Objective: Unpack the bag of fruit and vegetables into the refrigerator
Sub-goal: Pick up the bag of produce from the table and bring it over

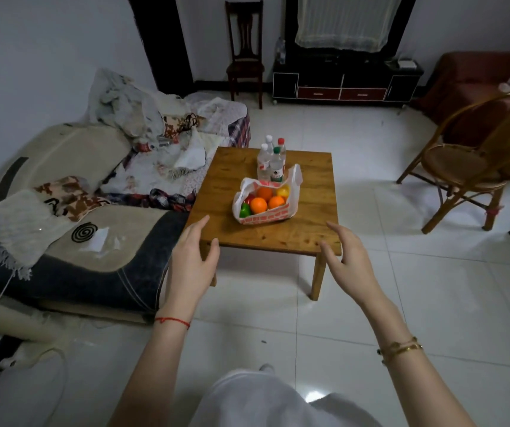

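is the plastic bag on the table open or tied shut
Open. The bag sits on the wooden table with its mouth spread wide and handles loose, so oranges and a green pepper show inside.

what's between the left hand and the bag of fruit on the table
In the head view, only bare tabletop: the near strip of the brown wooden table separates the left hand from the white plastic bag with red brick print. Nothing stands there.
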